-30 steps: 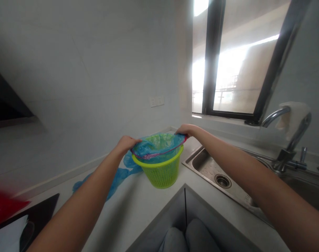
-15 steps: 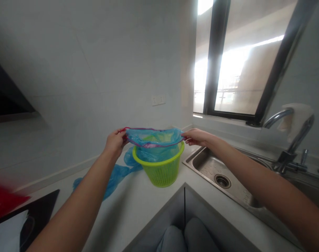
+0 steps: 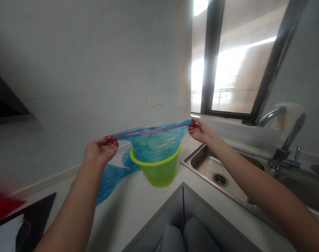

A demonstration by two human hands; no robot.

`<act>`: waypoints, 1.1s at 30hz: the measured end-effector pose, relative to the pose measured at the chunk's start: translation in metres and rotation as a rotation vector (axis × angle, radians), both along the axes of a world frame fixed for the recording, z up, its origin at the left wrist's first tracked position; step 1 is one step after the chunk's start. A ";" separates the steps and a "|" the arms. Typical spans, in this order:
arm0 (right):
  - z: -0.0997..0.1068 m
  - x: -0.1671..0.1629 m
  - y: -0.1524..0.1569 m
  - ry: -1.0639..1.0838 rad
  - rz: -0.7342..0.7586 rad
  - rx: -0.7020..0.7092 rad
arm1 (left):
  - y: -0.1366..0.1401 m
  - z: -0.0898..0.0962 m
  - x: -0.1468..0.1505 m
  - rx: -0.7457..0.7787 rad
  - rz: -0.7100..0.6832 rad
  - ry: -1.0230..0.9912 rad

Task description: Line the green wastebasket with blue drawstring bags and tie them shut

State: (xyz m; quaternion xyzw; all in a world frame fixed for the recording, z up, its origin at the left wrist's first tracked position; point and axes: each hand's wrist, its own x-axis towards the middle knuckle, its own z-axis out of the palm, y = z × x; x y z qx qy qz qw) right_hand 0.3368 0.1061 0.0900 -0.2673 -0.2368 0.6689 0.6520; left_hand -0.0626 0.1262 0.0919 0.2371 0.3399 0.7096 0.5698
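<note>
A blue plastic garbage bag (image 3: 156, 145) with a red-pink drawstring along its mouth is stretched sideways above a green plastic basket (image 3: 159, 171). Its lower part hangs inside the basket. My left hand (image 3: 101, 148) pinches the drawstring at the bag's left end, out beyond the basket's rim. My right hand (image 3: 200, 130) grips the drawstring at the right end, a little higher than the left. Between them the mouth is drawn narrow and nearly closed. More blue plastic bags (image 3: 112, 180) lie crumpled on the counter, partly behind my left forearm.
Right of the basket is a steel sink (image 3: 193, 159) with a faucet (image 3: 282, 150) that has a cloth (image 3: 290, 112) over it. At left are a black cooktop (image 3: 41, 213) and a blurred red object (image 3: 4, 206). The white counter (image 3: 122, 213) ends at a corner edge in front of me.
My hands have moved apart, the left one outward and lower, the right one outward and up. The bag's open mouth has been pulled into a narrow, taut line by its drawstring.
</note>
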 end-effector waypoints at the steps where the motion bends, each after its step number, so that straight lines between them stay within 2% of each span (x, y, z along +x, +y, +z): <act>1: -0.002 0.000 0.000 0.013 -0.017 0.010 | -0.003 -0.002 0.000 -0.009 -0.021 -0.085; 3: -0.006 -0.001 0.001 -0.025 -0.064 0.038 | -0.010 -0.005 0.003 0.000 -0.086 -0.202; 5: -0.008 -0.004 0.003 -0.143 -0.117 0.066 | -0.019 -0.006 0.006 0.047 -0.167 -0.207; 8: -0.013 -0.008 0.008 -0.350 -0.189 0.047 | -0.035 -0.005 0.008 0.148 -0.237 -0.140; 12: -0.022 -0.015 0.012 -0.479 -0.241 -0.019 | -0.053 0.002 0.009 0.260 -0.276 -0.019; 15: -0.024 -0.017 0.010 -0.562 -0.181 -0.078 | -0.060 0.006 0.012 0.247 -0.288 0.092; 17: -0.021 -0.016 0.007 -0.543 -0.039 -0.114 | -0.062 0.008 0.012 0.233 -0.278 0.119; 19: -0.017 -0.013 0.004 -0.423 0.110 -0.123 | -0.061 0.010 0.011 0.208 -0.258 0.109; 22: -0.012 -0.006 0.000 -0.194 0.198 -0.065 | -0.056 0.013 0.006 0.142 -0.198 0.069; 25: -0.012 -0.005 -0.005 -0.056 0.192 0.045 | -0.051 0.015 0.003 0.103 -0.154 0.044; 28: -0.013 -0.009 -0.009 -0.001 0.171 0.130 | -0.048 0.015 0.005 0.116 -0.173 0.050; 33: -0.017 -0.023 -0.014 -0.053 -0.001 0.131 | -0.055 0.012 0.020 0.166 -0.203 0.103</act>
